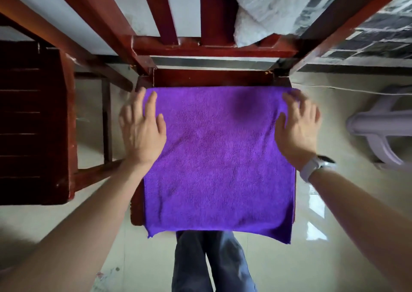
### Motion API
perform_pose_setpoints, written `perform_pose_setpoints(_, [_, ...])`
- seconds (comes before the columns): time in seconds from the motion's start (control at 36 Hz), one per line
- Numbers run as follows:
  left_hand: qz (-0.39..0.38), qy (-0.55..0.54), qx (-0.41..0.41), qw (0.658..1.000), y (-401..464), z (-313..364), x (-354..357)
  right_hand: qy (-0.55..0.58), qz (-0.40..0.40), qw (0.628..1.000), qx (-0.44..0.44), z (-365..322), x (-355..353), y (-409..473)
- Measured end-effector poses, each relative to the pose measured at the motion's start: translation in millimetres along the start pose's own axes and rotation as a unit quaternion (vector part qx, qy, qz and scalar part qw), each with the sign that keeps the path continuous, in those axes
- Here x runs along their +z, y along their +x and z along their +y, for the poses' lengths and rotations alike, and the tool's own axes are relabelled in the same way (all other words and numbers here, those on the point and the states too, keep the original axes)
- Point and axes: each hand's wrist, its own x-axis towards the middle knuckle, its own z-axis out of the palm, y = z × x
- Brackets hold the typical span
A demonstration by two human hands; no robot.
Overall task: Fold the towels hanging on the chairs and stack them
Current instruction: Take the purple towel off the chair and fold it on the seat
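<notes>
A purple towel [219, 160] lies spread flat over the seat of a red-brown wooden chair [211, 77], its near edge hanging over the front. My left hand [142, 129] rests flat on the towel's left edge with fingers straight and spread. My right hand [297, 124] lies flat on the right edge, fingers spread and slightly blurred. A white fluffy towel [263, 8] hangs over the chair's backrest at the upper right.
A second dark wooden chair [33, 122] stands close on the left. A pale plastic stool [379, 126] lies on the tiled floor at the right. My legs in blue trousers [211, 262] stand just before the chair's front edge.
</notes>
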Motion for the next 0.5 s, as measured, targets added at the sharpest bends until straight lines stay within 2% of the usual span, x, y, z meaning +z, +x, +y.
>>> perform_pose_setpoints(0.11, [-0.077,0.007,0.066,0.995,-28.0,7.0,20.6,-0.034,-0.076,0.987,-0.137,-12.5,24.7,-36.3])
perform_pose_setpoints(0.19, [-0.098,0.02,0.023,0.995,-29.1,-3.9,33.6,-0.089,-0.121,0.975,-0.163,1.0,38.9,-35.6])
perform_pose_setpoints(0.28, [-0.094,0.043,0.025,0.994,-27.7,-15.0,40.1,-0.115,-0.128,0.969,-0.177,20.5,42.1,-23.8])
perform_pose_setpoints(0.33, [-0.099,0.042,0.025,0.994,-27.7,-14.9,40.1,-0.09,-0.127,0.981,-0.114,27.9,38.5,-16.1])
perform_pose_setpoints(0.42, [-0.111,0.034,-0.002,0.993,-31.3,-9.5,32.9,-0.038,-0.102,0.992,0.069,38.8,29.6,-11.6])
perform_pose_setpoints(0.44, [-0.108,0.031,-0.011,0.994,-33.4,-8.1,29.1,-0.025,-0.087,0.991,0.102,41.5,24.9,-13.4])
perform_pose_setpoints(0.5, [-0.097,0.024,-0.015,0.995,-41.0,-5.1,20.7,-0.009,-0.065,0.994,0.09,41.3,14.8,-25.2])
